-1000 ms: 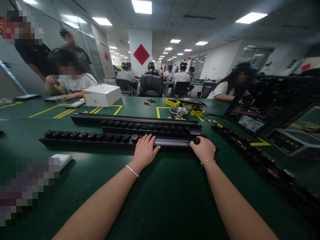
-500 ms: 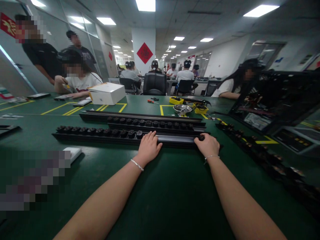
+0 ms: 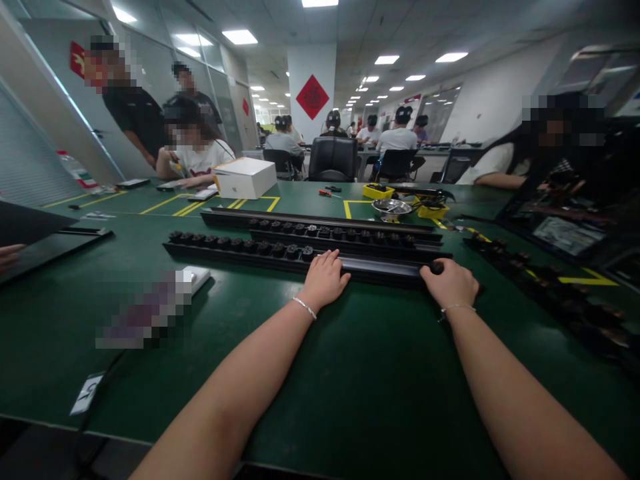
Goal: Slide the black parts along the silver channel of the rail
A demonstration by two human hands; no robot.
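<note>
A long black channel (image 3: pixel 383 265) lies across the green table in front of me. Round black parts (image 3: pixel 250 246) stand in a row along its left half. My left hand (image 3: pixel 324 279) rests on the channel at the right end of that row, fingers stretched out and holding nothing. At the channel's right end, my right hand (image 3: pixel 453 283) is closed on a round black part (image 3: pixel 437 267), mostly covered by the fingers. Just behind lies another black channel (image 3: pixel 320 219), with a second row of round parts (image 3: pixel 337 233) before it.
More dark parts (image 3: pixel 545 273) line the right side, near a dark open case (image 3: pixel 530 200). A metal bowl (image 3: pixel 391 209), yellow bins (image 3: pixel 379 191), a screwdriver (image 3: pixel 326 193) and a white box (image 3: pixel 245 178) stand farther back. Another person's hand (image 3: pixel 10 255) is at far left.
My view has turned to the left, so the table things appear farther right. Both hands keep their places on the channel. A dark panel and another person's hand have come into view at left.
</note>
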